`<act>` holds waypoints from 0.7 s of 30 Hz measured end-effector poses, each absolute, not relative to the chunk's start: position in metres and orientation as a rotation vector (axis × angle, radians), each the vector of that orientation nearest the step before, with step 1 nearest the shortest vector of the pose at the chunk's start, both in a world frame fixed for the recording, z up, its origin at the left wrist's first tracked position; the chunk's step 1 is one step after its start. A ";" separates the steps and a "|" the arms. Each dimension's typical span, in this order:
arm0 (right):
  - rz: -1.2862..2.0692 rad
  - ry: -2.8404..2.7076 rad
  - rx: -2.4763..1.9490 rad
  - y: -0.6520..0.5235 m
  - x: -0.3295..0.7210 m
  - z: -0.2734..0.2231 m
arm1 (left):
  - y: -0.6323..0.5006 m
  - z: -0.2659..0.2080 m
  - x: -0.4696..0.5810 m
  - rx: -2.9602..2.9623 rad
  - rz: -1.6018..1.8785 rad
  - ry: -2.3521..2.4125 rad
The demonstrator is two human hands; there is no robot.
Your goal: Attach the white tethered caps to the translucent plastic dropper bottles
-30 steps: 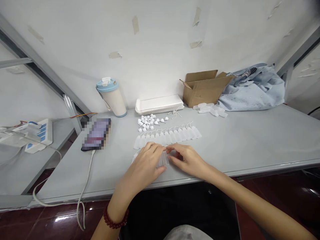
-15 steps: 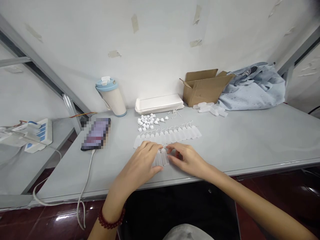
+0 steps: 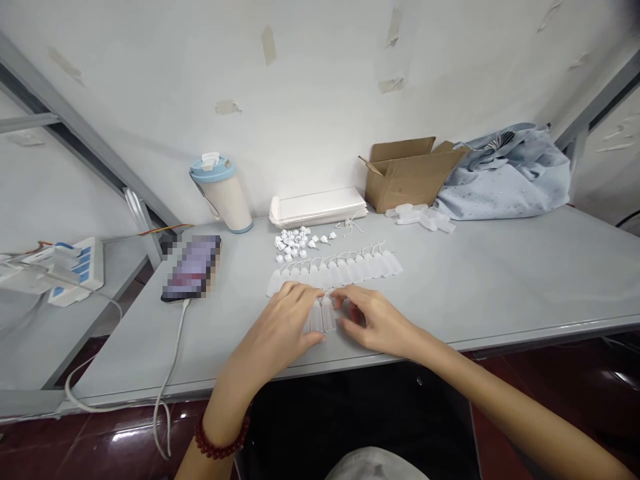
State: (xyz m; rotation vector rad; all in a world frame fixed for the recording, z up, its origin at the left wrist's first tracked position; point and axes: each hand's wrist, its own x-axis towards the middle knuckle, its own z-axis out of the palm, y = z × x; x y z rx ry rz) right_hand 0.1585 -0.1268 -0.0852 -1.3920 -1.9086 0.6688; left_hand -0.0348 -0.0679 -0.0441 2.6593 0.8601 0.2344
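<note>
Small translucent plastic bottles [image 3: 327, 315] lie side by side near the table's front edge, with my left hand [image 3: 287, 317] over the left ones. Its fingers stretch across their tops, and its thumb is spread apart below. My right hand [image 3: 373, 317] curves beside the rightmost bottle, index fingertip near its neck end and thumb apart from it. Just beyond my hands runs a long row of similar bottles [image 3: 335, 272] with thin white cords at their tops. Behind that row sits a pile of small white caps [image 3: 295, 241], some with thin tips. What lies under my left palm is hidden.
At the back stand a cup with a blue lid [image 3: 223, 197], a stack of white card [image 3: 320, 207] and an open cardboard box [image 3: 413, 177]. More loose bottles [image 3: 423, 217] lie before the box, near a pale blue cloth [image 3: 510, 180]. A phone [image 3: 193, 267] charges at left.
My right thumb has drawn slightly away from the rightmost bottle. That bottle has shifted a little left and lies straighter. My left hand has hardly moved.
</note>
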 end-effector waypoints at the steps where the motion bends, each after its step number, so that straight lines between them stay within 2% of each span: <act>1: 0.669 -1.901 -1.393 -0.127 0.158 -0.086 | -0.068 -0.044 -0.035 2.659 0.238 0.861; 11: 0.596 -1.773 -1.440 -0.125 0.175 -0.075 | -0.051 -0.034 -0.022 2.604 0.338 0.844; 16: 0.280 -1.680 -1.716 -0.098 0.229 -0.056 | 0.012 -0.027 0.032 2.701 0.321 0.803; 21: -0.057 -1.631 -2.021 -0.060 0.302 -0.051 | 0.072 -0.039 0.090 2.671 0.228 0.918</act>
